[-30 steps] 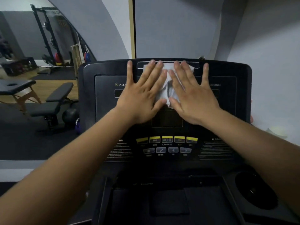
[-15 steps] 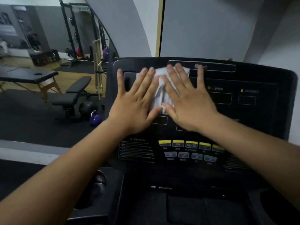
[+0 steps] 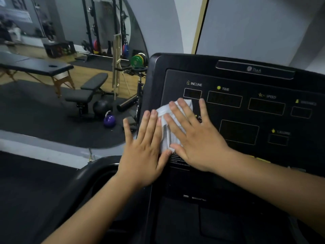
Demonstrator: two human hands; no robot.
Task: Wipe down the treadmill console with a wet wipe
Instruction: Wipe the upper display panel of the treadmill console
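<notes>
We press a crumpled white wet wipe [image 3: 162,111] flat against the left side of the black treadmill console [image 3: 237,81], just below its INCLINE window. Our left hand [image 3: 142,152] and right hand [image 3: 197,138] lie side by side on the wipe. Our fingers [image 3: 177,110] are straight and spread, curled round nothing. The left hand's outer fingers overhang the console's left edge.

1. Dim, flat indoor light is falling evenly; shadows are looking soft.
2. The matte black plastic treadmill console [image 3: 233,80] is reading near-black, its lower part losing detail.
3. The wide lens is bowing its outline.
4. Its pale right-side printed labels [image 3: 308,103] and the dark far-left gym gear [image 3: 49,30] are smearing.
</notes>
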